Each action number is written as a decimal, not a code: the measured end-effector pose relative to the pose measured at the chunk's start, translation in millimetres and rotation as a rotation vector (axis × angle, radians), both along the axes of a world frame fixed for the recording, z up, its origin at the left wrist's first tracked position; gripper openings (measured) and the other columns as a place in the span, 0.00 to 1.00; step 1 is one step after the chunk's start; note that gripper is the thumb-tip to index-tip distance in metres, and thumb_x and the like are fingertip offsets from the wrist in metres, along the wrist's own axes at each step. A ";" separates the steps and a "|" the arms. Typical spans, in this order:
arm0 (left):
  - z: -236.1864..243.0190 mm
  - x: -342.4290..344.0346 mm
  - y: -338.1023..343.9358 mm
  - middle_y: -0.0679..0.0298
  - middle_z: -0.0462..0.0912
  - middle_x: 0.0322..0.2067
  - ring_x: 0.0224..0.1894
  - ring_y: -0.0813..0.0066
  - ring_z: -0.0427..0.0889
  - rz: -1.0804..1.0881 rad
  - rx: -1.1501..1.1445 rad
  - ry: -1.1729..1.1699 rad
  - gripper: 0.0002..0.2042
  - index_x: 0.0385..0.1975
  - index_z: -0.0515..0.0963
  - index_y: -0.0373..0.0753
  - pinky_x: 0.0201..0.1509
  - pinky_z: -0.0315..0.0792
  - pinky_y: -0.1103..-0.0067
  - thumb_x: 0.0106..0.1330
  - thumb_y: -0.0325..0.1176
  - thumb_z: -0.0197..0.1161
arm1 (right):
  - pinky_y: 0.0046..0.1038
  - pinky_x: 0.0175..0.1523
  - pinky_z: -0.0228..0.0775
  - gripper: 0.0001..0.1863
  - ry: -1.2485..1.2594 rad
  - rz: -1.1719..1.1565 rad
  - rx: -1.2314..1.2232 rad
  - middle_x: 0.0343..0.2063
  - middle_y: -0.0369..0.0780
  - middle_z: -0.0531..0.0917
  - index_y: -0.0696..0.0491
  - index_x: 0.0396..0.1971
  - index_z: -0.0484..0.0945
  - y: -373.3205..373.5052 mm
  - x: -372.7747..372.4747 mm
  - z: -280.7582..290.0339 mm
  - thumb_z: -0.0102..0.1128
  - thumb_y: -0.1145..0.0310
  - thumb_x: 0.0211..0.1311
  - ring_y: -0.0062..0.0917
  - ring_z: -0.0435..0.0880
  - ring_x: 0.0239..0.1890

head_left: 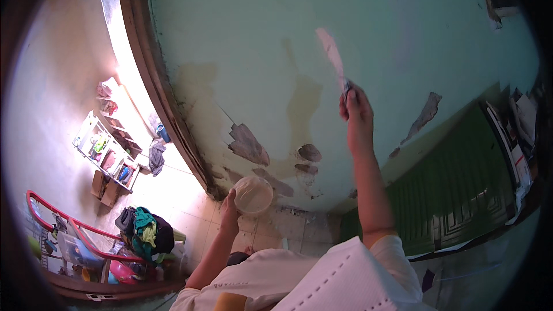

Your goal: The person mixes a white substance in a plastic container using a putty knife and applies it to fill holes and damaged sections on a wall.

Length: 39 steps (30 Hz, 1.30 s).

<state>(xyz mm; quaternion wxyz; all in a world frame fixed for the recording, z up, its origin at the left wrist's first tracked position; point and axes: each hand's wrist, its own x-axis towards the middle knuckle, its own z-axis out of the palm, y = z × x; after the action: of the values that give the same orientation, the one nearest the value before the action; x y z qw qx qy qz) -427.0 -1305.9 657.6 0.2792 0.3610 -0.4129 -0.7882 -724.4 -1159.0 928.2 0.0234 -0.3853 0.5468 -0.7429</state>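
Observation:
My right hand (357, 109) is raised to the green wall (242, 34), its fingers closed around what looks like a putty knife (346, 85), mostly hidden in the grip. From the tool's tip a pale streak of filler (330, 49) runs up the wall. Lower down, my left hand (230, 213) grips the side of a round whitish tub (253, 194) with pale paste inside. Bare grey patches show where paint has come off, one near the tub (247, 144) and another to the right (425, 116).
A brown door frame (164, 92) edges the wall at left, beside a bright opening. A shelf rack (106, 150), a pile of clothes (147, 233) and a red-framed rack (75, 222) stand at left. A green ridged panel (449, 184) leans at right. White cloth (345, 279) hangs close below.

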 end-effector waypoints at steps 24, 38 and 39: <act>-8.6 46.6 -104.8 0.56 0.76 0.58 0.56 0.64 0.79 0.006 0.003 0.045 0.35 0.64 0.71 0.37 0.54 0.75 0.69 0.69 0.61 0.56 | 0.34 0.37 0.77 0.16 0.968 -0.965 0.012 0.41 0.44 0.74 0.56 0.53 0.73 -109.3 -24.4 99.6 0.57 0.64 0.72 0.36 0.81 0.37; -5.8 38.2 -100.9 0.57 0.77 0.57 0.57 0.64 0.79 0.012 0.020 0.031 0.34 0.64 0.70 0.38 0.54 0.75 0.70 0.71 0.62 0.53 | 0.34 0.42 0.78 0.17 0.758 -0.847 0.202 0.40 0.48 0.81 0.58 0.52 0.73 -121.7 -31.8 80.6 0.58 0.63 0.72 0.40 0.84 0.38; -10.9 39.0 -103.7 0.57 0.77 0.58 0.57 0.64 0.79 0.012 0.024 0.013 0.34 0.64 0.70 0.38 0.54 0.75 0.70 0.70 0.62 0.53 | 0.34 0.42 0.78 0.16 0.744 -0.833 0.169 0.38 0.48 0.82 0.58 0.52 0.73 -119.3 -31.5 65.3 0.58 0.64 0.72 0.39 0.85 0.38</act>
<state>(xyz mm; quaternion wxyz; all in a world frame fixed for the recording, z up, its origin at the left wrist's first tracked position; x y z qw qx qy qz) -388.0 -1409.7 646.7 0.2823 0.3616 -0.3991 -0.7939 -755.9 -1278.4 993.6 -0.4355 -0.3699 0.6815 -0.4572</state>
